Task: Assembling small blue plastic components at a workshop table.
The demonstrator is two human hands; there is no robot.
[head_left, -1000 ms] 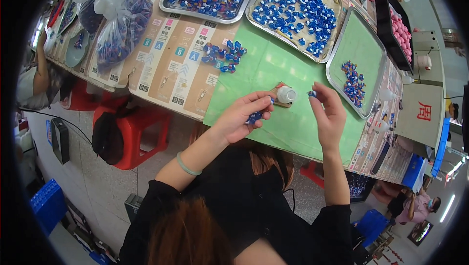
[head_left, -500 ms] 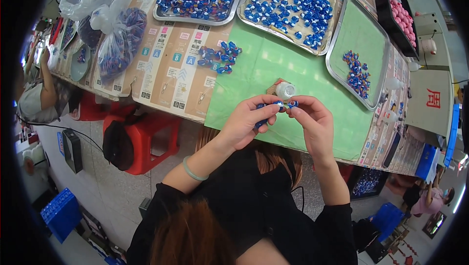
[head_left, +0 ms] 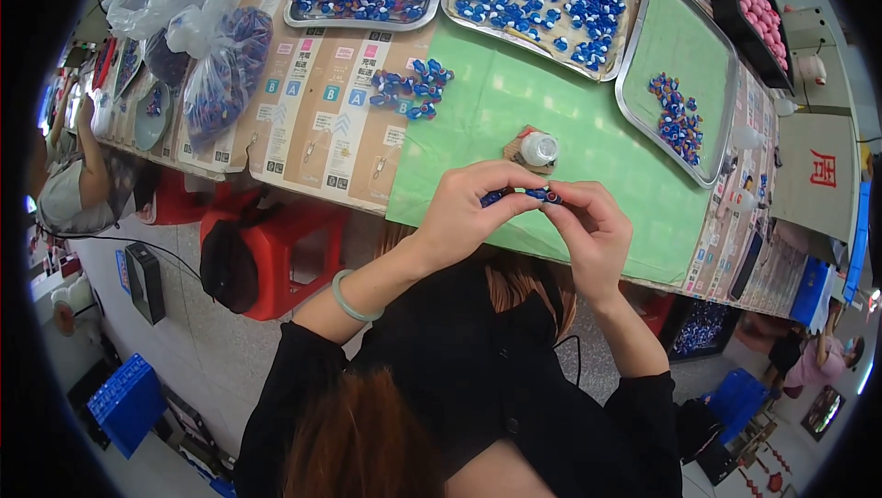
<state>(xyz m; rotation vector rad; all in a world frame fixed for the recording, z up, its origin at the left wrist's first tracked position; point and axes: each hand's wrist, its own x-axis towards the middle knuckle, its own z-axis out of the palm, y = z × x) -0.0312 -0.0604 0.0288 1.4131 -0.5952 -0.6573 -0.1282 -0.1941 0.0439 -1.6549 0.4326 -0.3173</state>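
In front of my body, over the green sheet [head_left: 616, 176], both hands meet at a small blue figure piece [head_left: 548, 196]. My left hand [head_left: 469, 209] is closed, pinching at the piece with thumb and forefinger; more blue pieces [head_left: 493, 198] show under its curled fingers. From the other side, my right hand [head_left: 595, 232] grips the piece's right end between thumb and fingertips. Just beyond the fingers, a small white-capped bottle [head_left: 538, 148] rests on a brown block [head_left: 514, 152]. To its left lies a loose group of blue pieces [head_left: 412, 89] on the printed cardboard.
Along the back stand a metal tray [head_left: 303, 22] of mixed blue parts and a cloth-lined tray [head_left: 597, 73] of blue-and-white ones. A green-lined tray [head_left: 675, 39] lies right, beside a black crate [head_left: 726, 16] of pink parts. A filled plastic bag [head_left: 225, 84] sits left; red stools [head_left: 294, 241] stand below.
The blue pieces between my fingertips, slightly apart before, are now pressed together. My left fingers have closed over toward the right hand. The whole view has shifted a little.
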